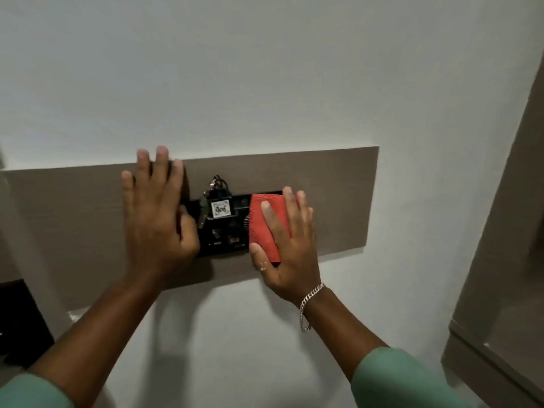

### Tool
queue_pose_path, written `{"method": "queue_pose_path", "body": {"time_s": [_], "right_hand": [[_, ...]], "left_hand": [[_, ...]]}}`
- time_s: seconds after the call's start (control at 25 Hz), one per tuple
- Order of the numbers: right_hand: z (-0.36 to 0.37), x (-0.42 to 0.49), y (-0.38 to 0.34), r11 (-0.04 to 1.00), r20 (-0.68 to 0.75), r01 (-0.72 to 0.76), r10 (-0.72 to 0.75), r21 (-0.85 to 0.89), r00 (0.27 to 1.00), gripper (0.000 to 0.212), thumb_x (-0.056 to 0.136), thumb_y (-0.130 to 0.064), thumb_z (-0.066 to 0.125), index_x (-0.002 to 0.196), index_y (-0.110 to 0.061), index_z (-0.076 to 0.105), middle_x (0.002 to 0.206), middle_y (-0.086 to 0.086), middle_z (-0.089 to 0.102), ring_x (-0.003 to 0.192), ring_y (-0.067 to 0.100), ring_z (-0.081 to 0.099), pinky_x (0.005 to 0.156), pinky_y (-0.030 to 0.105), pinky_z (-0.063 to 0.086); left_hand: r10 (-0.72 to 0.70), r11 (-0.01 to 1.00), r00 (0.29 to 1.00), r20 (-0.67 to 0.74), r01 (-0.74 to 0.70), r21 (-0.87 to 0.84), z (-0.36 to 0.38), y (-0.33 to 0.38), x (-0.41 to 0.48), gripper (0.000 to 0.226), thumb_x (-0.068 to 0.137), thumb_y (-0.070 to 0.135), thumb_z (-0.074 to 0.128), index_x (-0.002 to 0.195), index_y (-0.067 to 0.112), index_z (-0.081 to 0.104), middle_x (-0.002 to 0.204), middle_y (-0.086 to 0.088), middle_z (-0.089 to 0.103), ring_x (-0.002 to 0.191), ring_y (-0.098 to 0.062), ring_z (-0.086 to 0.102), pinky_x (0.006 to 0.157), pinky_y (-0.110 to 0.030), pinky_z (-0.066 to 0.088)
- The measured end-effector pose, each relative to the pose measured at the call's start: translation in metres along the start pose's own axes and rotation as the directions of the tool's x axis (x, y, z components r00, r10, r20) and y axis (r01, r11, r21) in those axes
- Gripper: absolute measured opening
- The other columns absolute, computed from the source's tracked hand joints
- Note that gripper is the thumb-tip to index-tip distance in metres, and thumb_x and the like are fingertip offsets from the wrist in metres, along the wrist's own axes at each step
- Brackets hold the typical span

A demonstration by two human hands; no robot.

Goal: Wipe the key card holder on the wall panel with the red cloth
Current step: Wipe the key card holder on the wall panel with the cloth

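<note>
The key card holder (225,223) sits black and glossy in the middle of the brown wall panel (329,184), with bare panel stretching to either side and white wall (265,69) above and below. A key tag (220,208) reading 406 hangs in it, keys (203,210) beside. My right hand (287,248) presses the folded red cloth (266,228) flat on the holder's right end — fingers wrapped over it. My left hand (157,210) lies spread, fingers open, on the panel at the holder's left edge.

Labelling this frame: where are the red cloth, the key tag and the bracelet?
red cloth (266,228), head view, middle of the fabric.
key tag (220,208), head view, white label.
bracelet (310,297), head view, chain at the wrist.
</note>
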State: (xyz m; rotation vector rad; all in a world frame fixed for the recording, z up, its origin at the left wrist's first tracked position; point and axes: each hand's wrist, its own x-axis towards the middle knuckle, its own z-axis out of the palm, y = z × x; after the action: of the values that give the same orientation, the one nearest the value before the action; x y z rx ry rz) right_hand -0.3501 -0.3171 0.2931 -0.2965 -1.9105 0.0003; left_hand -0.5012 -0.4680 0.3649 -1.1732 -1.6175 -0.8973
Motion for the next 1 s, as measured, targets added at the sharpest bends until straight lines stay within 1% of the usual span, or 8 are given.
{"method": "queue_pose_path", "body": {"time_s": [0.08,0.16,0.32,0.4,0.48,0.64,0.84,1.0], "right_hand": [[0.013,0.003,-0.008,0.997,-0.069,-0.075,0.076,0.013,0.995,0.065,0.094,-0.056,0.040,0.152,-0.030,0.025,0.165,0.012,0.015,0.155,0.033,0.005,0.125,0.060,0.012],[0.023,0.005,-0.004,0.996,-0.128,-0.091,0.090,-0.007,0.988,0.061,0.097,-0.056,0.034,0.152,-0.030,0.025,0.164,0.013,0.018,0.155,0.034,0.007,0.125,0.059,0.011],[0.023,-0.005,0.029,0.987,-0.117,0.079,-0.095,-0.141,0.988,0.057,0.099,-0.054,0.032,0.149,-0.028,0.026,0.160,0.012,0.022,0.155,0.032,0.008,0.121,0.066,0.019],[0.022,0.002,0.019,0.998,-0.162,-0.018,0.008,-0.064,0.987,0.058,0.099,-0.053,0.032,0.150,-0.026,0.029,0.162,0.009,0.020,0.155,0.033,0.008,0.123,0.063,0.016],[0.024,0.017,-0.002,0.997,-0.190,-0.072,0.073,0.008,0.979,0.059,0.098,-0.052,0.033,0.149,-0.024,0.032,0.162,0.009,0.020,0.154,0.036,0.011,0.125,0.059,0.014],[0.020,0.015,0.024,0.965,-0.120,0.234,-0.248,-0.114,0.961,0.056,0.098,-0.049,0.040,0.149,-0.027,0.032,0.158,0.013,0.028,0.151,0.040,0.019,0.119,0.066,0.025],[0.023,0.024,-0.001,0.998,-0.206,0.062,-0.057,0.019,0.977,0.053,0.097,-0.047,0.042,0.144,-0.023,0.042,0.158,0.010,0.031,0.151,0.039,0.020,0.123,0.060,0.021],[0.019,0.017,0.030,0.938,-0.127,0.333,-0.344,-0.099,0.930,0.053,0.095,-0.045,0.051,0.144,-0.027,0.042,0.155,0.011,0.036,0.149,0.039,0.025,0.121,0.061,0.025]], "left_hand": [[0.099,0.966,0.993,0.065,-0.112,0.232,0.008,-0.012,-0.005,0.071,0.083,0.020,0.039,0.151,0.004,0.026,0.161,-0.018,0.019,0.151,-0.031,0.008,0.123,-0.050,0.001],[0.114,0.933,0.992,0.053,-0.126,0.338,0.012,-0.017,-0.005,0.069,0.089,0.026,0.034,0.153,0.006,0.021,0.161,-0.016,0.017,0.151,-0.030,0.009,0.122,-0.050,0.003],[0.184,0.895,0.981,0.057,-0.191,0.404,0.009,-0.028,-0.007,0.065,0.094,0.031,0.029,0.154,0.007,0.017,0.162,-0.014,0.018,0.151,-0.029,0.009,0.123,-0.046,0.001],[0.194,0.880,0.980,0.053,-0.198,0.433,0.008,-0.030,-0.007,0.065,0.095,0.033,0.029,0.154,0.008,0.017,0.161,-0.015,0.019,0.151,-0.030,0.008,0.123,-0.046,-0.001],[0.100,0.893,0.995,-0.005,-0.088,0.440,0.008,-0.028,-0.008,0.066,0.096,0.036,0.030,0.155,0.009,0.013,0.162,-0.014,0.015,0.151,-0.031,0.005,0.122,-0.049,-0.003],[-0.054,0.900,0.996,-0.065,0.077,0.430,0.009,-0.027,-0.010,0.072,0.097,0.042,0.030,0.155,0.009,0.006,0.163,-0.017,0.010,0.150,-0.039,0.005,0.120,-0.056,-0.002],[-0.061,0.878,0.994,-0.086,0.094,0.469,0.012,-0.025,-0.010,0.071,0.096,0.045,0.027,0.155,0.008,0.010,0.162,-0.019,0.013,0.150,-0.040,0.007,0.120,-0.060,0.004],[-0.043,0.865,0.998,-0.037,0.056,0.498,0.010,-0.028,-0.009,0.074,0.096,0.048,0.026,0.155,0.007,0.007,0.162,-0.020,0.012,0.149,-0.043,0.006,0.118,-0.064,0.005]]}}
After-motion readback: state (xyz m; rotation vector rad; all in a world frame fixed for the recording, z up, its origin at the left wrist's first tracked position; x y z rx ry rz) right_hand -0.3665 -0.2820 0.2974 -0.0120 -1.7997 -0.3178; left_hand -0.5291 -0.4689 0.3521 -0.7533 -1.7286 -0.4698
